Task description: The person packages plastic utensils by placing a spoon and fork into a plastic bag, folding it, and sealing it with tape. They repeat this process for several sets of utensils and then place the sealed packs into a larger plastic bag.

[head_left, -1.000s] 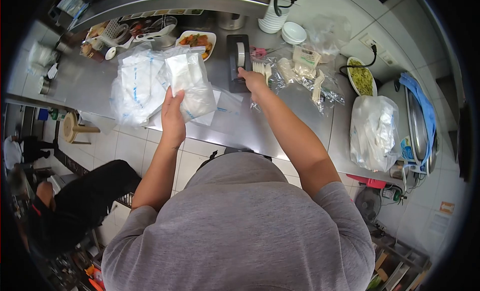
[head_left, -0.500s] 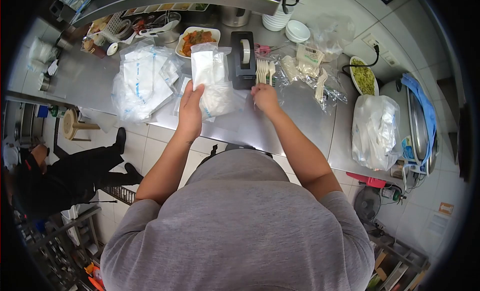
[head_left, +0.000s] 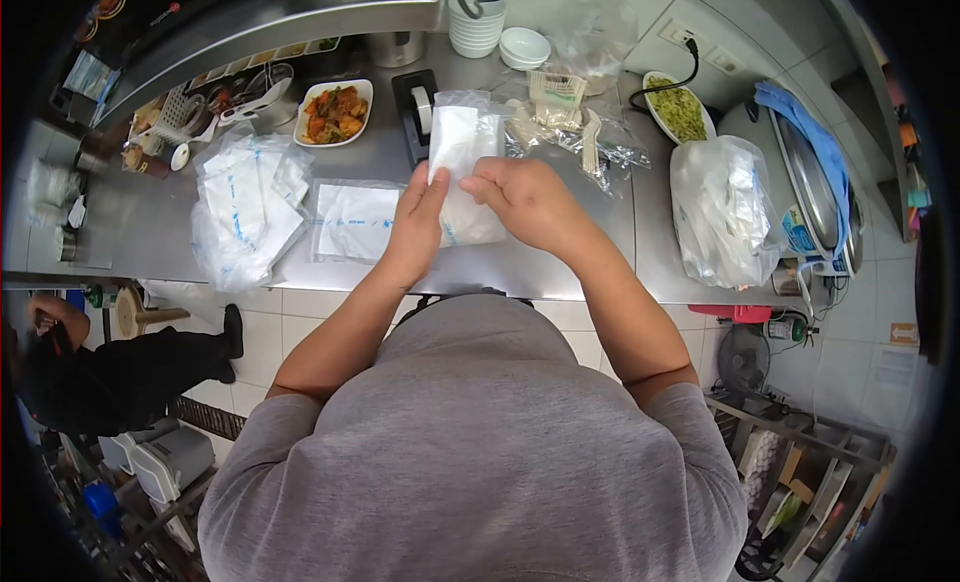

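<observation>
My left hand point(head_left: 418, 227) grips a clear plastic packet point(head_left: 458, 132) with a folded white sheet, perhaps a napkin, inside. Its thumb lies along the packet's front. Against the packet's right side, my right hand point(head_left: 525, 204) is closed in a pinch; whatever lies between its fingertips is too small to make out. Just behind the packet stands a black tape dispenser point(head_left: 412, 92), partly covered by it. Flat on the steel counter to the left of my left hand is another clear packet point(head_left: 355, 222) with blue print. Further left lies a heap of similar packets point(head_left: 250, 197).
A dish of orange-red food point(head_left: 333, 114) sits at the back. Wrapped wooden cutlery point(head_left: 590, 142), white bowls point(head_left: 525, 49), a dish of green food point(head_left: 678, 107) and a plastic bag point(head_left: 725, 217) are to the right. A person in black point(head_left: 130, 367) is at lower left.
My right hand has moved from beside the tape dispenser to the packet in my left hand. The camera view has shifted, and a flat packet on the counter is now uncovered.
</observation>
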The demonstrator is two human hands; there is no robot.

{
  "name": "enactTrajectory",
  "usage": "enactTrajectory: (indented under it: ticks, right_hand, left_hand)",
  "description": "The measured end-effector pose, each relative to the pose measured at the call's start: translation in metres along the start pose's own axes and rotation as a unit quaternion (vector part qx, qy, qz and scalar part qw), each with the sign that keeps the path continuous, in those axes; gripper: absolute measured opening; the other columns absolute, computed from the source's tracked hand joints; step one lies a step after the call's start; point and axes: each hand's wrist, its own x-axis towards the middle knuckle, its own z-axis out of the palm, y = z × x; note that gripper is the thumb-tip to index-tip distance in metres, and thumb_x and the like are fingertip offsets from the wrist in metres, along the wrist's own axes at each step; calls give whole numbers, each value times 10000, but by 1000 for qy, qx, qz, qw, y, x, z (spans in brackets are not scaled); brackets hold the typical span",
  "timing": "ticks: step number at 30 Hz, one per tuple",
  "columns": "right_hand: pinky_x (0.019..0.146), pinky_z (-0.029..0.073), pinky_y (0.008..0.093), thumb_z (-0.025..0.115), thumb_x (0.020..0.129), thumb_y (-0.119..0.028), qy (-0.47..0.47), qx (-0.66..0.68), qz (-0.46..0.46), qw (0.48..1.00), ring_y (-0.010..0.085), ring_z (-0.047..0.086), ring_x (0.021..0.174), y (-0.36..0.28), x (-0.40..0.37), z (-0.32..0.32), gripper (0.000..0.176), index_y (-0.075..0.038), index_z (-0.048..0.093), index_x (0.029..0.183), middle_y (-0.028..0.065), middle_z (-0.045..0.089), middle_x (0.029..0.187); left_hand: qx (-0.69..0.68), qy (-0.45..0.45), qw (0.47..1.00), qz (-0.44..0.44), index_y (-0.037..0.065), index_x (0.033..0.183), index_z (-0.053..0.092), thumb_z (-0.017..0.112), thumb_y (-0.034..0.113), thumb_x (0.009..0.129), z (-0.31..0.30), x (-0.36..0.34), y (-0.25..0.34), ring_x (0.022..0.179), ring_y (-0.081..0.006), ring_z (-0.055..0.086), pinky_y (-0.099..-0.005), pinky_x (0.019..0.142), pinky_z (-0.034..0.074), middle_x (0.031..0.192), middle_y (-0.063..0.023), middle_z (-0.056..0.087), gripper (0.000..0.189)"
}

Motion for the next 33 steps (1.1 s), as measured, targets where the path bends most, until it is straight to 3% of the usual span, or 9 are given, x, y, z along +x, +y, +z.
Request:
enactTrajectory:
  ticks: [10, 12, 13, 14, 16, 19, 22, 29, 33]
  right_hand:
    - [576, 469, 395, 660, 852, -315, 218, -162, 75, 960, 341, 608, 638, 32, -49, -12, 323, -18, 571, 764, 172, 591, 651]
    - [559, 474, 348, 697, 826, -355, 204, -15, 182, 962, 233, 613, 623, 42, -64, -40, 359, -11, 596, 820, 137, 599, 661]
    - [536, 443, 280, 756, 792, -261, 131, 212, 142, 958, 125, 562, 615, 69, -68, -40, 289, -18, 603, 821, 51, 579, 653]
    - [536, 443, 280, 756, 792, -261, 137, 210, 146, 957, 125, 562, 615, 91, -86, -43, 289, -18, 603, 821, 51, 579, 653]
    - [533, 415, 235, 757, 783, -117, 191, 336, 173, 906, 62, 504, 617, 96, -115, -68, 162, -43, 614, 797, -18, 562, 663]
    - [571, 400, 203, 706, 789, -17, 461, 228, 143, 846, 42, 471, 625, 145, -161, -125, 94, -62, 632, 825, -40, 565, 704]
    - [766, 446, 362, 648, 692, -11, 537, -311, 78, 780, 247, 564, 868, 176, -193, -205, 123, -36, 550, 761, 105, 611, 917]
    - [969, 363, 517, 633, 673, -78, 363, -360, 246, 823, 396, 483, 1145, 350, -191, -192, 273, -50, 535, 925, 191, 529, 1218]
    - [1004, 357, 487, 627, 687, -54, 419, -223, 183, 861, 411, 476, 1170, 362, -234, -201, 273, -44, 517, 936, 221, 516, 1247]
  left_hand:
    - [81, -99, 991, 49, 22, 1272, 474, 441, 285, 1013, 53, 3, -26, 1030, -102, 505, -262, 911, 396, 1152, -42, 566, 371]
    - [7, -105, 994, 14, 23, 1291, 467, 432, 289, 1016, 75, -7, -24, 1019, -101, 512, -264, 900, 408, 1136, -44, 575, 384]
    - [3, -120, 992, 33, 55, 1323, 456, 411, 296, 1022, 87, -9, -26, 996, -102, 535, -253, 876, 428, 1127, -57, 586, 388]
    - [2, -127, 991, 32, 55, 1323, 456, 411, 296, 1022, 92, -7, -31, 996, -102, 535, -253, 876, 428, 1127, -57, 586, 388]
    - [162, -153, 973, -64, 78, 1347, 433, 392, 300, 1025, 99, 0, -34, 967, -140, 587, -275, 840, 467, 1137, -98, 603, 393]
    - [136, -186, 972, -49, 68, 1366, 390, 391, 325, 1020, 126, 3, -33, 981, -207, 625, -312, 833, 495, 1137, -155, 616, 431]
    - [192, -186, 962, -54, 69, 1348, 415, 434, 273, 1010, 137, 13, -63, 989, -198, 622, -311, 844, 489, 1138, -142, 618, 396]
    - [279, -301, 908, 79, 31, 1204, 555, 517, 180, 962, 267, 56, -97, 1058, -233, 600, -326, 906, 471, 1176, -138, 607, 287]
    - [471, -308, 757, 334, 32, 1170, 580, 558, 120, 887, 362, 84, -115, 1158, -325, 537, -392, 1007, 399, 1213, -178, 580, 297]
